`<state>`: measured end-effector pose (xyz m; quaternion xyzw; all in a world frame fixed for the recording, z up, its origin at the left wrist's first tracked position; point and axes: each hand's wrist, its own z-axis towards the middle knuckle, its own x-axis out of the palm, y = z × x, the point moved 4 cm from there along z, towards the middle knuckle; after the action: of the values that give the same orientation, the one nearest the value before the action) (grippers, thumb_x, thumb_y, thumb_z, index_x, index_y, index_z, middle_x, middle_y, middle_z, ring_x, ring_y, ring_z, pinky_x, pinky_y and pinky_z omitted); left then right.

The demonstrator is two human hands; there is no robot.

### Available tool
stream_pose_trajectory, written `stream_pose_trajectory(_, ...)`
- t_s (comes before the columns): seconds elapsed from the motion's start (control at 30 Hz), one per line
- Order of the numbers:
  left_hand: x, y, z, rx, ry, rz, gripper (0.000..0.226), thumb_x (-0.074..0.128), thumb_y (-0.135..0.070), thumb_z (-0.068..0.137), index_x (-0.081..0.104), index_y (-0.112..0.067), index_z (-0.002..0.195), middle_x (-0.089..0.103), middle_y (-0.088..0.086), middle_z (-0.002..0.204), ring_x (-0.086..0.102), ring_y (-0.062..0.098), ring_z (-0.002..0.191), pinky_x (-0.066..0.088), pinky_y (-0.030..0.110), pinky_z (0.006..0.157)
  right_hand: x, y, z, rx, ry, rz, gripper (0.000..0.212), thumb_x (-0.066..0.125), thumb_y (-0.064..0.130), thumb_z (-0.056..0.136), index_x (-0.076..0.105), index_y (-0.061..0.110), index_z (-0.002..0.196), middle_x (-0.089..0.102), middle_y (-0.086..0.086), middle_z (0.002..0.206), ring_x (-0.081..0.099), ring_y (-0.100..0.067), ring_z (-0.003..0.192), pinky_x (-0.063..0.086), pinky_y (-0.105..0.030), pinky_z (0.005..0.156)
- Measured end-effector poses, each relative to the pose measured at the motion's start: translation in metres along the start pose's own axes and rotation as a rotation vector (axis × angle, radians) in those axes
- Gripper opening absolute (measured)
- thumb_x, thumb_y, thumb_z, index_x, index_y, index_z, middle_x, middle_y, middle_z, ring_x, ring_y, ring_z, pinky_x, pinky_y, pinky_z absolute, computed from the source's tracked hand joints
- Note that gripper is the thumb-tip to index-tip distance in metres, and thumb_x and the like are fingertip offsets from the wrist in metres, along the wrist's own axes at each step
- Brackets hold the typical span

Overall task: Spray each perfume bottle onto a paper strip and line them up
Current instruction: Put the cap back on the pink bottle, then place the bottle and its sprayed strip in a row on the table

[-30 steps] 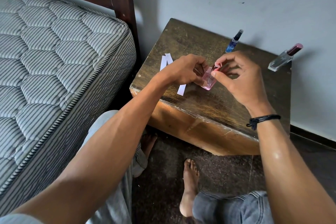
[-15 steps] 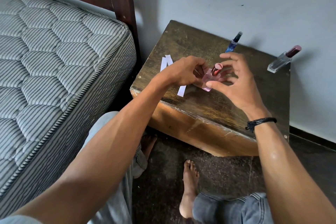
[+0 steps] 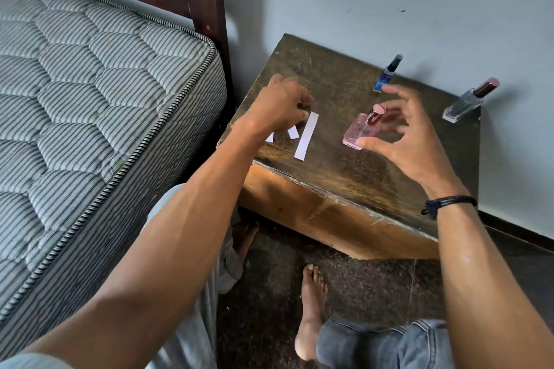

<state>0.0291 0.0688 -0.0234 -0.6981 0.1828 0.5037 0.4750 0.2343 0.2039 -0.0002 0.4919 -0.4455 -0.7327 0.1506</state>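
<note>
Cupping loosely round a small pink perfume bottle [image 3: 358, 132], the right hand [image 3: 401, 141] has its grip released. Its fingers [image 3: 392, 93] are spread and nearly straight behind and above the bottle, and only the thumb tip looks to touch the bottle's lower corner. The bottle stands near the middle of a dark wooden surface [image 3: 329, 177], its dark red sprayer topped in pale pink.

The left hand [image 3: 278, 105] is nearer the bed, fingers curled, at the top end of a long white paper strip [image 3: 305, 136]. A reddish speck shows among its fingers. Whether that grip pinches a cap, the strip, or nothing cannot be told. Shorter white strips [image 3: 293, 132] lie just beside the long one, partly hidden by the wrist.

The bottle looks like glass: stiff, smooth, likely slippery, light but breakable, and narrow enough to tip. It is probably best taken low on its flat sides between thumb and fingers, leaving the forefinger free for the sprayer. The strip is thin and floppy, so pinching one end would leave the other free to catch the spray.

At the back edge, by a pale wall, stand a blue bottle [image 3: 386, 73] and a clear bottle [image 3: 464, 103] with a dark red cap, well apart. A striped mattress [image 3: 90, 99] lies beside the surface
</note>
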Motion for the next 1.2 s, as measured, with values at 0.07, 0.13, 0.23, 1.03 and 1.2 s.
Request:
stream_pose_trajectory(0.07,0.006,-0.001,-0.001,-0.026,0.010,0.019,0.037,0.071,-0.031,0.087,0.069,-0.030,0.123,0.056,-0.001,0.123,0.041,0.026,0.121,0.040,0.043,0.102,-0.003,0.002,-0.001,-0.034,-0.060,-0.008,0.093,0.092,0.038,0.067,0.039,0.036,0.144,0.062,0.009,0.123,0.060,-0.008,0.115,0.047,-0.034,0.103)
stream_pose_trajectory(0.13,0.008,-0.004,-0.003,-0.040,-0.009,0.021,0.036,0.073,-0.033,0.085,0.069,-0.034,0.121,0.054,-0.003,0.124,0.039,0.025,0.124,0.035,0.044,0.100,-0.005,0.007,-0.002,-0.075,-0.156,-0.028,0.090,0.091,0.044,0.070,0.040,0.032,0.143,0.061,0.003,0.126,0.058,-0.011,0.117,0.046,-0.032,0.098)
stream_pose_trajectory(0.23,0.008,-0.008,-0.004,-0.047,-0.041,0.005,0.029,0.073,-0.031,0.084,0.072,-0.037,0.112,0.054,-0.006,0.119,0.036,0.023,0.123,0.025,0.040,0.093,-0.007,0.015,-0.006,-0.153,-0.313,-0.058,0.075,0.088,0.041,0.076,0.042,0.033,0.135,0.060,0.005,0.121,0.058,-0.017,0.112,0.046,-0.034,0.090)
stream_pose_trajectory(1.03,-0.066,0.007,-0.015,-0.090,-0.233,-1.035,0.016,0.079,-0.007,0.081,0.074,-0.001,0.095,0.076,0.009,0.084,0.070,0.018,0.075,0.057,0.031,0.072,0.076,0.074,-0.031,-0.369,-0.384,-0.233,0.012,0.072,0.010,0.094,0.070,0.004,0.104,0.065,-0.006,0.096,0.063,-0.012,0.070,0.055,-0.025,0.060)
stream_pose_trajectory(1.2,-0.070,-0.001,-0.024,-0.069,-0.173,-1.131,0.018,0.078,-0.005,0.082,0.072,0.001,0.098,0.072,0.011,0.080,0.068,0.021,0.066,0.055,0.029,0.064,0.084,0.071,-0.026,-0.122,-0.478,0.077,0.024,0.073,0.019,0.096,0.065,0.006,0.114,0.064,-0.008,0.108,0.066,-0.006,0.090,0.055,-0.015,0.074)
